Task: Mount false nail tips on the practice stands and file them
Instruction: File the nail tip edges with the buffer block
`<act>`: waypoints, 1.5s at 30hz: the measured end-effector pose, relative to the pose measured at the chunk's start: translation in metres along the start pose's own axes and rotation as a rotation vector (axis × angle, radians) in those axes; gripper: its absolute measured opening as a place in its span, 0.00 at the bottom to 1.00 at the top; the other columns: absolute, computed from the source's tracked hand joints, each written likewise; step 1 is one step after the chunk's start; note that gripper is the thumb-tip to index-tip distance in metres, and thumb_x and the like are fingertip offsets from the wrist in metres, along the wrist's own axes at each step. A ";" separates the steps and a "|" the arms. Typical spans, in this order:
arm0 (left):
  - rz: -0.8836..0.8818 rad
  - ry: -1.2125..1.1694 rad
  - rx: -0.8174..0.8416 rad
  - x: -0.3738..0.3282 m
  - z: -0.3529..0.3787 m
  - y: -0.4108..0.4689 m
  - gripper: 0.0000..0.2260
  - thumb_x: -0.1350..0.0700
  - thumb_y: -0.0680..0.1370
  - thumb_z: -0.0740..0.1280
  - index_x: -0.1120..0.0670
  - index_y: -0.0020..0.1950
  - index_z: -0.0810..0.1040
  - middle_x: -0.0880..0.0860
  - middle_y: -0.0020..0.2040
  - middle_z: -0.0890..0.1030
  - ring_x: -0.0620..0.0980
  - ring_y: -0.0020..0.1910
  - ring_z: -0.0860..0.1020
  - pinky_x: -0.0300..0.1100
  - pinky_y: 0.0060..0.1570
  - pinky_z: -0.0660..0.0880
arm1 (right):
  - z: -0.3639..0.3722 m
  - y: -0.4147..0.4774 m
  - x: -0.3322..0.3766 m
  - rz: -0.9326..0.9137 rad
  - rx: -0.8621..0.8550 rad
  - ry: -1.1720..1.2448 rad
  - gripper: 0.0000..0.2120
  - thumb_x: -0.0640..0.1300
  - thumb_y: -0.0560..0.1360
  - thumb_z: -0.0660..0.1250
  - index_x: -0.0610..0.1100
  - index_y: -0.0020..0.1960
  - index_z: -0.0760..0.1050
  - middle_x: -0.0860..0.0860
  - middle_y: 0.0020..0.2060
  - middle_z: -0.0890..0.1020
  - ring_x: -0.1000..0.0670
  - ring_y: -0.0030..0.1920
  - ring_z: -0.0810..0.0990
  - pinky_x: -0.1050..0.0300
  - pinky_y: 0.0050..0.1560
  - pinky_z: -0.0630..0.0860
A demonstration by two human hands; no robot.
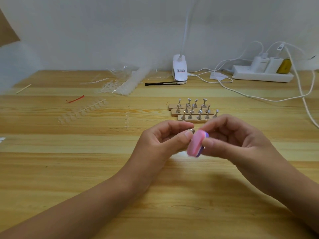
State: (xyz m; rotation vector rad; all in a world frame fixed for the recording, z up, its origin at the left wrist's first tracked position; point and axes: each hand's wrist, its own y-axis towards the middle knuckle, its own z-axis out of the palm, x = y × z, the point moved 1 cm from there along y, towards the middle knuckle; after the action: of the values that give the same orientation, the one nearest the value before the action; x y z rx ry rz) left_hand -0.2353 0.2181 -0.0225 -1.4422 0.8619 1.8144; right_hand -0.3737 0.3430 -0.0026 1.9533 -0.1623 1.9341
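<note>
Low in the centre of the frame, the left hand is pinching a small silver metal nail stand between its curled thumb and forefinger. Just to its right, the right hand is gripping a pink-and-purple foam filing block between thumb and bent fingers, and the block is lying right against the stand. Whether a tip is sitting on that stand is unclear.

Both hands are hovering over the light wooden table. Just above them, three wooden bars with upright metal stands are lying side by side. Left of centre, a strip of clear false nail tips is lying flat. Farther up, black tweezers are resting beside a white clip lamp.
</note>
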 end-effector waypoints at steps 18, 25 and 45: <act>-0.012 -0.012 -0.046 0.002 -0.001 0.002 0.08 0.50 0.68 0.75 0.48 0.46 0.85 0.50 0.43 0.86 0.43 0.42 0.83 0.35 0.45 0.78 | 0.003 0.000 -0.003 -0.123 -0.142 0.082 0.15 0.53 0.64 0.78 0.50 0.46 0.80 0.47 0.44 0.85 0.49 0.46 0.85 0.58 0.48 0.81; 0.002 -0.007 -0.065 0.003 0.000 0.003 0.11 0.46 0.67 0.74 0.48 0.47 0.85 0.52 0.45 0.86 0.46 0.44 0.84 0.37 0.46 0.79 | 0.007 -0.001 -0.008 -0.082 -0.108 0.034 0.14 0.50 0.65 0.79 0.48 0.47 0.79 0.45 0.45 0.85 0.46 0.48 0.85 0.57 0.49 0.81; 0.190 0.208 0.021 -0.013 -0.007 0.005 0.09 0.49 0.72 0.73 0.49 0.49 0.78 0.55 0.45 0.82 0.53 0.47 0.83 0.38 0.49 0.79 | -0.058 0.023 -0.004 -0.075 -0.494 0.326 0.10 0.42 0.72 0.69 0.44 0.53 0.75 0.47 0.46 0.84 0.50 0.50 0.82 0.58 0.50 0.80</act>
State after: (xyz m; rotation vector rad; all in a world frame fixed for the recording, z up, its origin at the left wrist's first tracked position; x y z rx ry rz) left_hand -0.2331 0.2079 -0.0101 -1.6024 1.1535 1.8054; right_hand -0.4363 0.3412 -0.0037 1.2972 -0.4229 1.9058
